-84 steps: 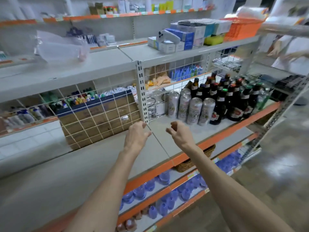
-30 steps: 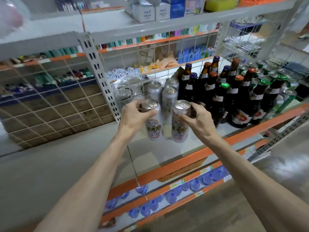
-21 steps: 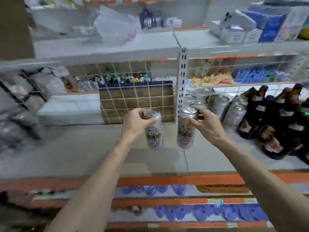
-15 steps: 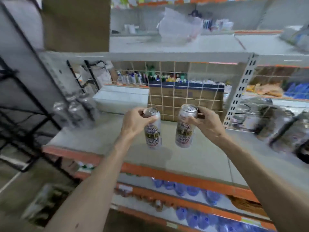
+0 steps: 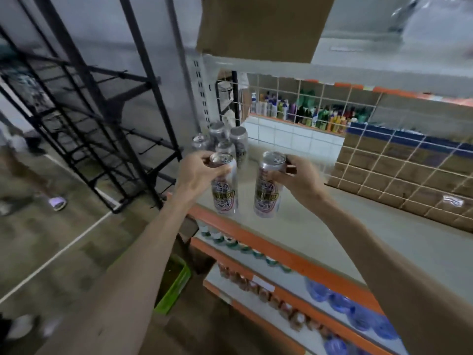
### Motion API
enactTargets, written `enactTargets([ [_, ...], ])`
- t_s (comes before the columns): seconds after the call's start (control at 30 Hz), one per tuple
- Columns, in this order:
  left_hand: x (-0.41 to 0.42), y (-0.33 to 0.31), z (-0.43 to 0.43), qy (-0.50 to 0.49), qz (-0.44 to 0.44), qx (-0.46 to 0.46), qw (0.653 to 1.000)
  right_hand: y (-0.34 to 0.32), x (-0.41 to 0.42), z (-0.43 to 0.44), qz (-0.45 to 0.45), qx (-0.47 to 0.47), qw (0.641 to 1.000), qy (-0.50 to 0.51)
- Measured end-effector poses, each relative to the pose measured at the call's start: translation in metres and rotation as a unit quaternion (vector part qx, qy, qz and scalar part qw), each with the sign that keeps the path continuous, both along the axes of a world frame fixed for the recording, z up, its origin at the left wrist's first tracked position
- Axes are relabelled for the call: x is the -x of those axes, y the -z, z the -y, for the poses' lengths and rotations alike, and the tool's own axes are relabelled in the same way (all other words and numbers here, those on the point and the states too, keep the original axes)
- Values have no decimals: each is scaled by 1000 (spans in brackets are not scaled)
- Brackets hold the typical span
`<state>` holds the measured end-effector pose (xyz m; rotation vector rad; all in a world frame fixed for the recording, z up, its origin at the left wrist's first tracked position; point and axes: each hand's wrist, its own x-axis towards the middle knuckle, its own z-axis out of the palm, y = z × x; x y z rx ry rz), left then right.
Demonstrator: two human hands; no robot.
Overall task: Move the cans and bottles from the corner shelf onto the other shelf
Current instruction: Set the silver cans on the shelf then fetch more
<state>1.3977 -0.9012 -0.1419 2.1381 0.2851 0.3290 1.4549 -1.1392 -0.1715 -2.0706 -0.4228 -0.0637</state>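
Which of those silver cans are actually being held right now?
Only the two front ones: the left hand grips one can, the right hand the other. The rear cluster stands untouched.

Both held cans, the left can [image 5: 224,189] and the right can [image 5: 267,190], are silver with a gold band and red and dark print. The cans behind them [image 5: 225,139], centre of the frame, are plain silver-grey. The shelf [image 5: 384,234] is pale grey with an orange front edge. At right, the boxes [image 5: 399,180] behind a cream wire grid are brown with a blue stripe on top. The rack [image 5: 84,119] at upper left is black. The crate [image 5: 176,285] at lower centre is bright green. The water bottles [image 5: 358,319] at lower right are blue.
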Motion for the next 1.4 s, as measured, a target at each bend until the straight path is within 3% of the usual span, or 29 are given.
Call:
enactTargets([
  [0.2, -14, 10, -57, -22, 4, -11, 1000, 20, -32, -60, -24, -42, 998, -45],
  [0.47, -43, 29, -123, -47, 5, -4, 999, 33, -59, -115, -38, -18, 997, -67],
  [0.83, -89, 59, -169, 62, 8, 18, 998, 55, -54, -167, -54, -36, 998, 6],
  [1.4, -122, 93, -195, 130, 9, 25, 991, 86, -54, -193, -51, -31, 994, 91],
])
